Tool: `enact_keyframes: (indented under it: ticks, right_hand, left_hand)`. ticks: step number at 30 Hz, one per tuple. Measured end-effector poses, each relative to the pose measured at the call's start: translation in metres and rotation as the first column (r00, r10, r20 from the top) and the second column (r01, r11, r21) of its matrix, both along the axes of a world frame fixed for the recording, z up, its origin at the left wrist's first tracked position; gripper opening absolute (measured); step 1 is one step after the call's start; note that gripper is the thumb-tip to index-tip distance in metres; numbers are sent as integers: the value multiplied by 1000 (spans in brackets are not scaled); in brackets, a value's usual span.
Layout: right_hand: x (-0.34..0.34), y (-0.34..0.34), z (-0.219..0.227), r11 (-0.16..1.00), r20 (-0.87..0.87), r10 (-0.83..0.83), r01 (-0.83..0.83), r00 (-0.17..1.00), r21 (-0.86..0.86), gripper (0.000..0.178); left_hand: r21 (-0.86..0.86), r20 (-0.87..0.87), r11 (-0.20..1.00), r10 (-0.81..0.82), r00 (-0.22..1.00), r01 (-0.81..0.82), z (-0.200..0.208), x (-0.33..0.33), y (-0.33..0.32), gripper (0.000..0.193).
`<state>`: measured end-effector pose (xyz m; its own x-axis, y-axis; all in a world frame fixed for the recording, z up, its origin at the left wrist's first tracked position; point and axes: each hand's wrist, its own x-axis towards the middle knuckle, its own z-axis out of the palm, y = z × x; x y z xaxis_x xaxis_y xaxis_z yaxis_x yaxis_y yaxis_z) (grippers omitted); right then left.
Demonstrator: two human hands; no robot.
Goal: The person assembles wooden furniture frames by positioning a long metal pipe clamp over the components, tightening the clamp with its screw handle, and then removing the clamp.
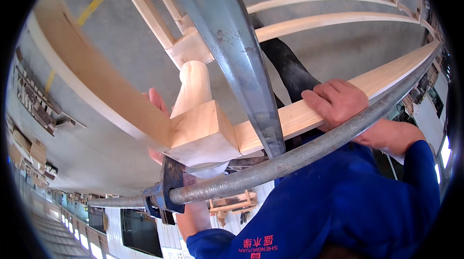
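A pale wooden frame has a squared corner block (203, 133) with a turned leg (195, 82) rising from it in the picture. From the block a side rail (92, 80) runs up and left, and a front rail (299, 118) runs right. My right hand (338, 102) is closed over the front rail, fingers curled on its face. My left hand (157, 100) is mostly hidden behind the corner; only some fingers show past the side rail, seemingly gripping the frame there. Along the front rail lies a steel pipe clamp (270, 172), with its jaw (171, 181) by the corner block.
A bluish-grey metal beam (232, 41) crosses over the front rail, close to the clamp pipe. More pale wooden rails (333, 19) stretch across the far side. Stacked timber (38, 99) lies on the floor at left. A yellow line (99, 0) marks the floor.
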<state>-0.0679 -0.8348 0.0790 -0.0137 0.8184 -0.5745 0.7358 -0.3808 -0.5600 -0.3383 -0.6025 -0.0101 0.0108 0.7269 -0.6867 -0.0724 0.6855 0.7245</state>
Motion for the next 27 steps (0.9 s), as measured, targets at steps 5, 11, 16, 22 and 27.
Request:
enact_keyframes:
  ticks: [5,11,16,22,27]
  right_hand:
    - [1,-2,-1,1000,21,-6,6,1000,-7,56]
    - [-4,-5,2,1000,83,-2,0,997,29,29]
    - [-8,-5,9,999,120,-26,21,992,39,16]
    - [-23,-26,-17,986,335,146,-165,931,28,56]
    - [-31,1,27,987,162,-74,95,984,-127,48]
  left_hand:
    - [-139,840,977,30,542,163,-13,-28,6,56]
    - [166,-43,868,-467,883,467,10,-15,-7,66]
    - [-103,429,975,-136,893,198,18,-13,-12,55]
    - [18,470,984,146,871,-175,-23,-88,-63,39]
    - [-161,80,901,418,905,-402,39,-157,-149,41]
